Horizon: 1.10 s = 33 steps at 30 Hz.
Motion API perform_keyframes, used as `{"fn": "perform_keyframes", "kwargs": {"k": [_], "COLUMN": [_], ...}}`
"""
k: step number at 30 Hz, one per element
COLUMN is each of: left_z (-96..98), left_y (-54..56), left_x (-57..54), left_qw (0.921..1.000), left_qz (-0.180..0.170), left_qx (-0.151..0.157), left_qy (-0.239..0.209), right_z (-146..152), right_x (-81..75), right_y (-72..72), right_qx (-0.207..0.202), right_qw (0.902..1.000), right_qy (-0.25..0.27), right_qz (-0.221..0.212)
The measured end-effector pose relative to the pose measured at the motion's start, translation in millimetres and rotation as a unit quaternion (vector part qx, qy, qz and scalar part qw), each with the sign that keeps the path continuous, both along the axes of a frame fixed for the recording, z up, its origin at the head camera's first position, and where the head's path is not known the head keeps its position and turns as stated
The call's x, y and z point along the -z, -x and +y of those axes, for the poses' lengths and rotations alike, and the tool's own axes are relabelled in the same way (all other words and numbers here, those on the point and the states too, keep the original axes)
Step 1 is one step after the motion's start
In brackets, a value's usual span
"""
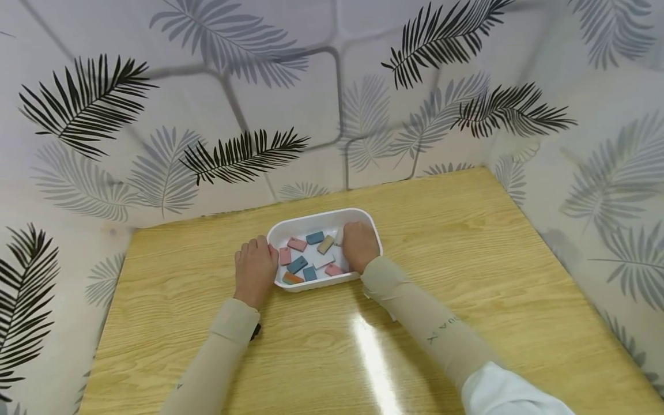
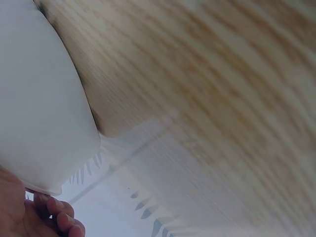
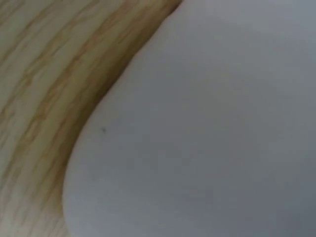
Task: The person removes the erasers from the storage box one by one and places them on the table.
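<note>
A white oval-cornered plastic tray (image 1: 332, 216) sits on the table with several small flat rectangular blocks in it. Among them are a blue block (image 1: 297, 265), a pink block (image 1: 297, 244), a tan block (image 1: 325, 245), a white block (image 1: 324, 262) and an orange-and-green block (image 1: 293, 278). My left hand (image 1: 255, 268) grips the tray's left end, fingers curled at the rim in the left wrist view. At the right end my right hand (image 1: 360, 245) is curled over the tray's inside, its fingertips hidden; I cannot tell what it holds. A whitish block (image 1: 339, 237) lies beside it.
The wood-grain table (image 1: 446, 230) reaches around the tray on every side. Behind it hangs a pale leaf-patterned cloth (image 1: 290, 115), which continues along both sides. The tray's outer wall (image 3: 187, 128) fills most of the right wrist view.
</note>
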<state>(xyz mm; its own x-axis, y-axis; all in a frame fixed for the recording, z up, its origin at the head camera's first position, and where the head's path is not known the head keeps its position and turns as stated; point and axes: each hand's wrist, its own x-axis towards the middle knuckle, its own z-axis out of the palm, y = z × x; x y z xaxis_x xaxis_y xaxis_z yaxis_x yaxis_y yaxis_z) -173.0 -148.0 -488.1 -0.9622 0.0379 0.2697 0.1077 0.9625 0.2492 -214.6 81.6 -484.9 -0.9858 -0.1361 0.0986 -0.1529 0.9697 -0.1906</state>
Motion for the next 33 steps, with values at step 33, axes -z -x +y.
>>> {"fn": "perform_keyframes", "kwargs": {"k": [33], "left_z": [-3.0], "left_y": [2.8], "left_x": [6.3], "left_qw": [0.9992], "left_qz": [0.030], "left_qx": [-0.008], "left_qy": [0.026], "right_z": [6], "right_x": [-25.1], "right_y": [-21.8], "right_qx": [0.012], "right_qw": [0.9982], "right_qy": [0.042], "right_qz": [-0.042]}}
